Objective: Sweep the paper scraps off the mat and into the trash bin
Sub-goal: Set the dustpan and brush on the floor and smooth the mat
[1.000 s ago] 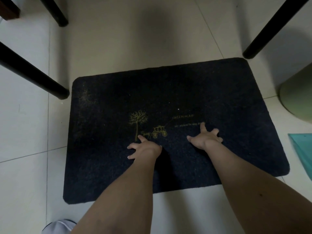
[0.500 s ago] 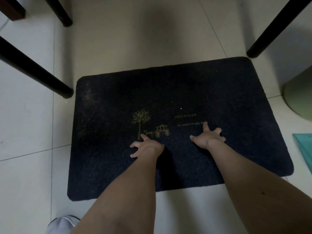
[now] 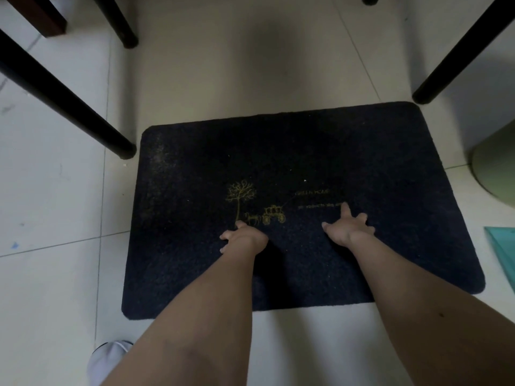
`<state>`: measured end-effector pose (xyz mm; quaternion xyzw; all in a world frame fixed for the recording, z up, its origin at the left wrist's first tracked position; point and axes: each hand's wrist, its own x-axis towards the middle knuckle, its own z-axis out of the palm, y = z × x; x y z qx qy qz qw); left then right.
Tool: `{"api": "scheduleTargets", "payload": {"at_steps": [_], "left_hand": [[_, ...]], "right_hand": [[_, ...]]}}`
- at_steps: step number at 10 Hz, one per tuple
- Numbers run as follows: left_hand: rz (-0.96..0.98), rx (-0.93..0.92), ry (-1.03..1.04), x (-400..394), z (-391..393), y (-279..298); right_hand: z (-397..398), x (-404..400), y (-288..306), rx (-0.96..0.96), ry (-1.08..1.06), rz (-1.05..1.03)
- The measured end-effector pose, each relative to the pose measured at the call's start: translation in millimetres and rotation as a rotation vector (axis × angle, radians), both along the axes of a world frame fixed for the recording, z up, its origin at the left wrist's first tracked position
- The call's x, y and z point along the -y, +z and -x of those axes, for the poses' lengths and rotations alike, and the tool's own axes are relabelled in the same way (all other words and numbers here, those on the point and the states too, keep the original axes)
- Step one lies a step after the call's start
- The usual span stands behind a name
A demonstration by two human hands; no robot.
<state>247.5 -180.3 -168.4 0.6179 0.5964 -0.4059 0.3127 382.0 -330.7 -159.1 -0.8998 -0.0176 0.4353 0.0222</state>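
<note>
Two hands rest on the dark mat (image 3: 306, 151) at the centre of the frame, and both are yours. Your left hand (image 3: 245, 236) lies knuckles-up just below the yellow tree-and-carriage print (image 3: 256, 203), its fingers bent down onto the pile; the grip holds nothing that you can see. Your right hand (image 3: 348, 227) sits a little to the right of it, fingers splayed and straight, fingertips touching the mat beneath the small line of yellow lettering (image 3: 317, 199); this grip is released.

The mat is a rounded rectangle lying flat on the pale tiled floor (image 3: 55, 204). Its long axis runs from left to right across the frame, tilted slightly so that the right end sits higher. A few tiny pale specks (image 3: 305, 180) show on the pile above the lettering; whether they are paper scraps is too small to tell.

The pale green trash bin (image 3: 496, 168) stands at the right edge of the frame, just beside the mat's right end, only partly in view. A teal flat object (image 3: 504, 246) lies below it. Black furniture legs (image 3: 69, 98) cross the upper left and upper right corners. A grey shoe tip (image 3: 108, 358) appears at lower left.
</note>
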Motion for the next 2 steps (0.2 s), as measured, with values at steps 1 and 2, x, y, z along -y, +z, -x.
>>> {"api": "scheduleTargets", "payload": {"at_steps": [1, 2], "left_hand": [[-0.067, 0.033, 0.027, -4.4, 5.7, 10.9], [-0.175, 0.178, 0.106, -6.6, 7.2, 26.9]], "right_hand": [[7.7, 0.9, 8.8, 0.074, -0.018, -0.041], [14.6, -1.6, 26.9, 0.138, 0.005, -0.048]]}}
